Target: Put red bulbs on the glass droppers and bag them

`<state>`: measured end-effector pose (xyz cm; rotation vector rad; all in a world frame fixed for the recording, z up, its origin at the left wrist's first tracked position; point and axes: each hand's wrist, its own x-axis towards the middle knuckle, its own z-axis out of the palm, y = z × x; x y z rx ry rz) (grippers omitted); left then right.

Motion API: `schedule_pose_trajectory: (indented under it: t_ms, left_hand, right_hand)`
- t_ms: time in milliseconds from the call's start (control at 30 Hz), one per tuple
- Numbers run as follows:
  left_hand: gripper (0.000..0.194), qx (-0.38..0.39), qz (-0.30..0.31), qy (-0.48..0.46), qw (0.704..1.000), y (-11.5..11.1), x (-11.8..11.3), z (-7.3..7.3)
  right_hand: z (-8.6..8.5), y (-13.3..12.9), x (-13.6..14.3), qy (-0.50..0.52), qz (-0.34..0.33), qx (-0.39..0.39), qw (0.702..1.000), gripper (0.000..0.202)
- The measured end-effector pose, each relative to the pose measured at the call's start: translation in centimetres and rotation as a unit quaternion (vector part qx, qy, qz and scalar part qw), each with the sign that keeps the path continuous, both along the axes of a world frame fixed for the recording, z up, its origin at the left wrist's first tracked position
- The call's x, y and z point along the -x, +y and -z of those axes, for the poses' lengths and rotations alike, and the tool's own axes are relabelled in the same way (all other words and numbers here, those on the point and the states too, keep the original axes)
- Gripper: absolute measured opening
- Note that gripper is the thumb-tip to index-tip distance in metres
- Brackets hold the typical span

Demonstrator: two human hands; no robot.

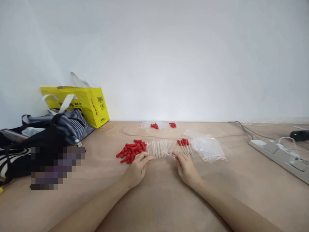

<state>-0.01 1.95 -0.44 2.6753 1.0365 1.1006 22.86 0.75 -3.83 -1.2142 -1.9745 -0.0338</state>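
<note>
Right hand (186, 167), pinching a slender tube (169, 155), long axis pointing leftward; left hand (138, 169), its grip unclear, lies nearer the heaped red bulbs (134, 149).

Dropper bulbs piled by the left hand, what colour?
The dropper bulbs are red, clearest in the head view.

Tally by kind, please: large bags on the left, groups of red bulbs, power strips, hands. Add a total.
Large bags (yellow bag, striped bag, black bag): 3
Groups of red bulbs (loose heap, red-tipped tubes, two back clusters): 4
Power strip: 1
Hands (left hand, right hand): 2
Total: 10
Single bulbs overlap too much to count.
</note>
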Motion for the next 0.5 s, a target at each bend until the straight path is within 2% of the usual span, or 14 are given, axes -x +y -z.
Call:
schedule_pose_trajectory:
  t_ms: [100,167,267,500]
  left_hand:
    - [0.011,0.093,-0.018,-0.071,0.993,-0.3,-0.5,-0.1]
    - [0.005,0.160,-0.022,-0.128,0.979,-0.4,-0.7,0.1]
    - [0.008,0.228,-0.016,-0.193,0.954,-0.5,-1.0,0.3]
    - [0.008,0.211,-0.025,-0.203,0.956,-0.5,-1.1,0.5]
  right_hand:
    - [0.0,-0.8,1.1,-0.021,-0.025,0.010,0.999,0.041]
    - [-0.1,-1.1,1.6,-0.025,-0.042,0.025,0.998,0.040]
    - [-0.4,-1.4,1.9,-0.012,-0.051,0.036,0.998,0.032]
    - [-0.9,-1.6,2.1,-0.008,-0.070,0.032,0.997,0.027]
